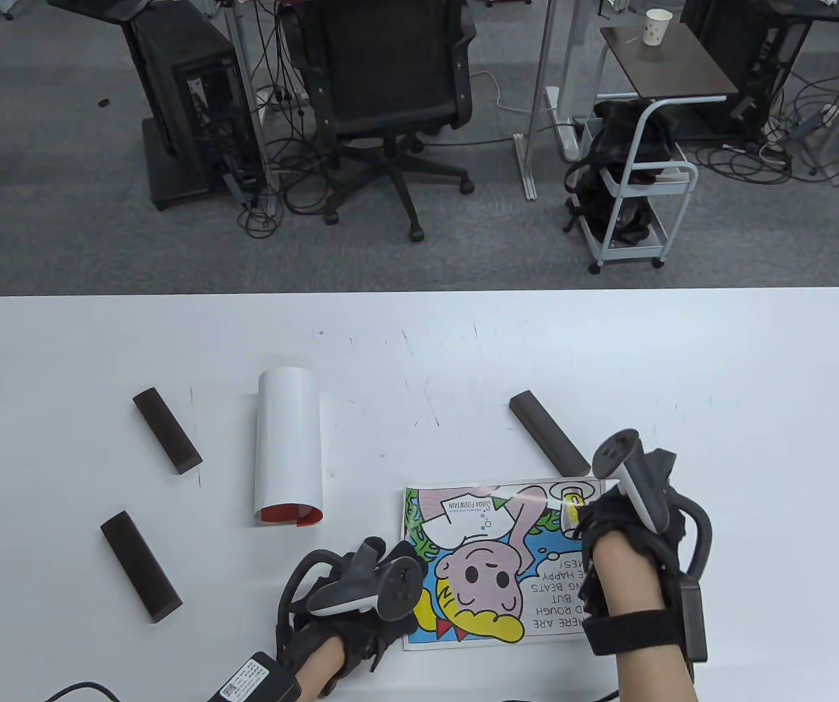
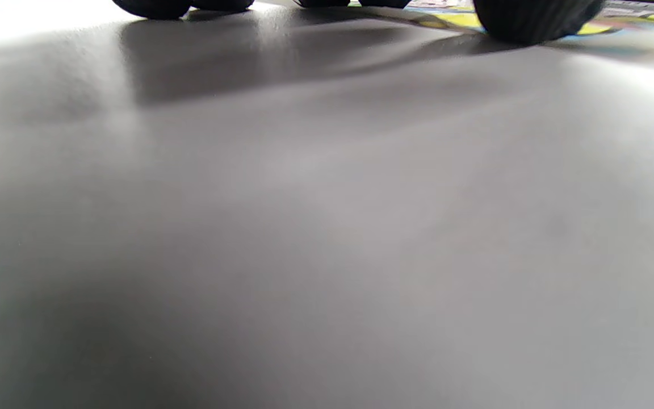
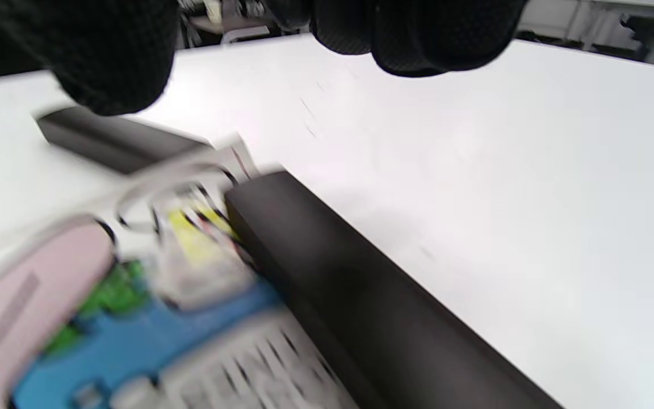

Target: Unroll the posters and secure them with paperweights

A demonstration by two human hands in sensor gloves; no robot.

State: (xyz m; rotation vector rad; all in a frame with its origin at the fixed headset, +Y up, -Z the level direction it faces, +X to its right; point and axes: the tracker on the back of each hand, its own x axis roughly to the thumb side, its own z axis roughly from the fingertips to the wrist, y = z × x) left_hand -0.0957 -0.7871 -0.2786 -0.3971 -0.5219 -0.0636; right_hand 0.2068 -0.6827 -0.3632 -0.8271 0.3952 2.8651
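Observation:
An unrolled cartoon poster [image 1: 496, 563] lies flat near the table's front edge. My left hand [image 1: 379, 618] rests flat on its left edge, and the left wrist view shows fingertips [image 2: 531, 23] touching the paper. My right hand [image 1: 609, 530] hovers over the poster's right edge. In the right wrist view a dark paperweight bar [image 3: 361, 295] lies along that edge, with my fingers [image 3: 418, 34] spread above it and not touching it. A second poster [image 1: 288, 446] lies rolled up, white outside and red inside, left of centre.
Three more dark paperweight bars lie on the white table [image 1: 719, 380]: one far left [image 1: 166, 430], one front left [image 1: 140, 565], and one just beyond the poster's far right corner [image 1: 549, 442], which also shows in the right wrist view [image 3: 111, 145]. An office chair and carts stand beyond the table.

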